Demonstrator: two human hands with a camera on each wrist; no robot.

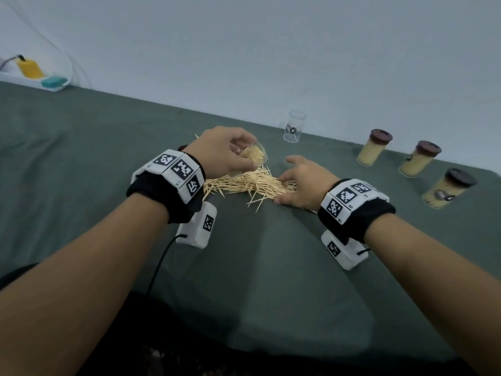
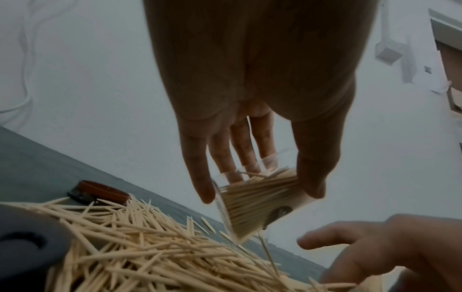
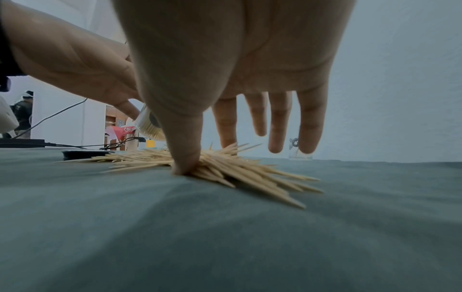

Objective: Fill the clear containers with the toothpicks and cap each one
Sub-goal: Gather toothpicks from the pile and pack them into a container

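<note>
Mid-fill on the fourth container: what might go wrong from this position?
1. The left hand holds the part-filled container tilted over the toothpick pile; if it tips further, its sticks may slide out.
2. The right hand presses its thumb on the pile with the other fingers lifted; sweeping could scatter strays across the cloth.
3. The brown cap lies half under toothpicks and may get buried.

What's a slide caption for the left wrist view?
Left hand tilts a toothpick-filled clear container above the loose toothpick pile.
</note>
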